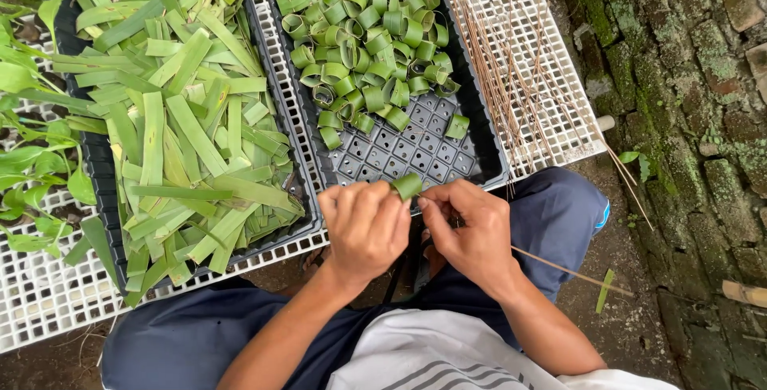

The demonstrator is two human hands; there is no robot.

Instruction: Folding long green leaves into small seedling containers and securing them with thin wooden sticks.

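My left hand (pixel 363 226) pinches a small green leaf strip rolled into a ring (pixel 407 185) between thumb and fingers. My right hand (pixel 471 234) sits close beside it, fingertips at the ring, gripping a thin brown stick (pixel 571 272) that runs out to the right over my knee. Both hands hover just in front of a black tray (pixel 415 158) that holds a heap of rolled leaf rings (pixel 363 34) in its far half.
A second black tray (pixel 310 216) to the left is piled with flat green leaf strips (pixel 180 118). Both trays rest on a white plastic grid (pixel 48 302). A bundle of thin brown sticks (pixel 499 62) lies on the grid at right. Mossy bricks (pixel 687 118) cover the ground.
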